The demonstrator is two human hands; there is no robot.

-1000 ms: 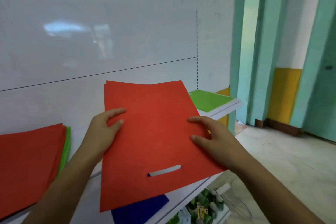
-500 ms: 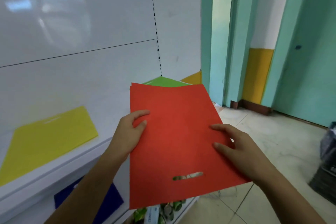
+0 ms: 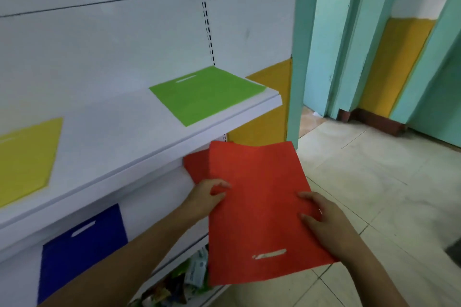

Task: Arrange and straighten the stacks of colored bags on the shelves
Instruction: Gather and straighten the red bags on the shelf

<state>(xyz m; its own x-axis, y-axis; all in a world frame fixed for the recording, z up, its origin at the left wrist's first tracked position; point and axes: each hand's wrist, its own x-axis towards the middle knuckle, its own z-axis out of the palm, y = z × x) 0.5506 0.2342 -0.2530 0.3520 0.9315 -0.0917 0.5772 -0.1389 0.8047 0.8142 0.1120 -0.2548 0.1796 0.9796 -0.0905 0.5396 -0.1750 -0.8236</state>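
- Both hands hold a red bag (image 3: 259, 204) flat, in front of the shelving and out past its right end.
- The left hand (image 3: 207, 198) grips the bag's left edge: thumb on top, fingers hidden beneath.
- The right hand (image 3: 321, 219) grips the right edge, with thumb and at least one finger lying on top and the rest under the bag.
- The bag's handle slot (image 3: 269, 254) sits at the near end, between the two wrists.
- A second red sheet (image 3: 197, 164) shows just beyond the left hand, partly under the held bag; whether the hands hold it too cannot be told.
- A green bag (image 3: 207, 93) lies flat on the upper shelf (image 3: 129, 132), above and beyond the left hand, near the shelf's right end.
- A yellow bag (image 3: 25, 157) lies on the same shelf, far to the left of both hands.
- A blue bag (image 3: 82, 252) lies on the lower shelf, left of the left forearm.
- Small packaged goods (image 3: 179, 284), blurred, sit below the left forearm.
- A tiled floor (image 3: 374, 182) spreads beyond the right hand.
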